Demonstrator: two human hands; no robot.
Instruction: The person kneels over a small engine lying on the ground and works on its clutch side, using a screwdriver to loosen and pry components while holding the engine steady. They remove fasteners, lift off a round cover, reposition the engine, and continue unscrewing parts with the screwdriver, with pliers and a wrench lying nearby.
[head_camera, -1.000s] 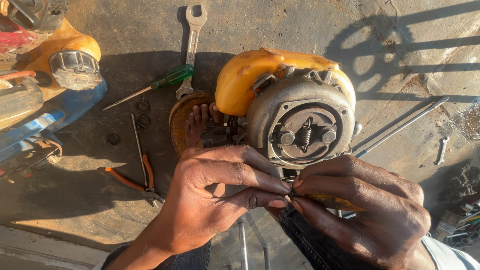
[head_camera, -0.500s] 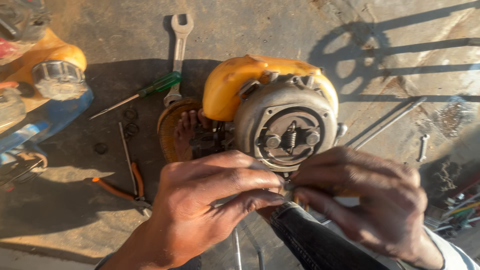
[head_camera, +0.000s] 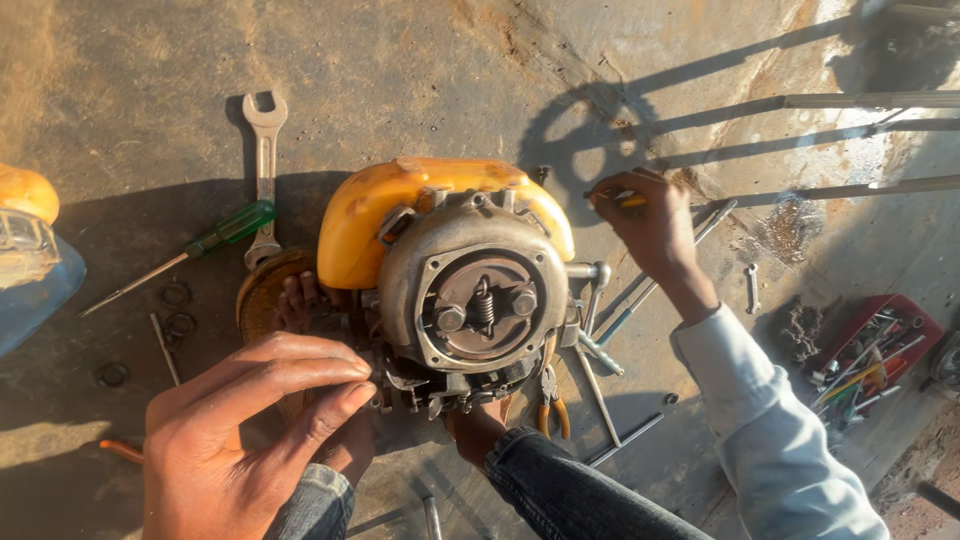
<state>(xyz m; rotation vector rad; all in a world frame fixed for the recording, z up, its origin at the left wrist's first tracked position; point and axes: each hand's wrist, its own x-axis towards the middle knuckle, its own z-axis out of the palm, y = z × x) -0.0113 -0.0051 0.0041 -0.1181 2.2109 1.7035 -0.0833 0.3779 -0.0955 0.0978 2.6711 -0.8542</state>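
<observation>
Small engine (head_camera: 470, 300), grey housing with yellow cover (head_camera: 400, 215), sits on the concrete floor (head_camera: 420, 80), braced between the person's bare feet; toes (head_camera: 300, 298) show just left of it. This wedging appears to steady the unit for hand work.

Left hand (head_camera: 250, 430) is at the engine's lower left edge, thumb and fingers pinched nearly closed. Whether they hold a small part cannot be told.

Right hand (head_camera: 650, 225) is extended beyond the engine's right side, closed on a slim yellow-handled tool (head_camera: 625, 200), near the loose rods and spanners (head_camera: 610, 340) lying below it.

Past the left hand, further off: 1 open-ended spanner (head_camera: 264, 160), 1 green-handled screwdriver (head_camera: 195, 250).

Change from 0.5 s ago: both hands then met, fingertips together, at the engine's lower edge. The right hand has since left that spot and reached out to the tools; the left remains.
</observation>
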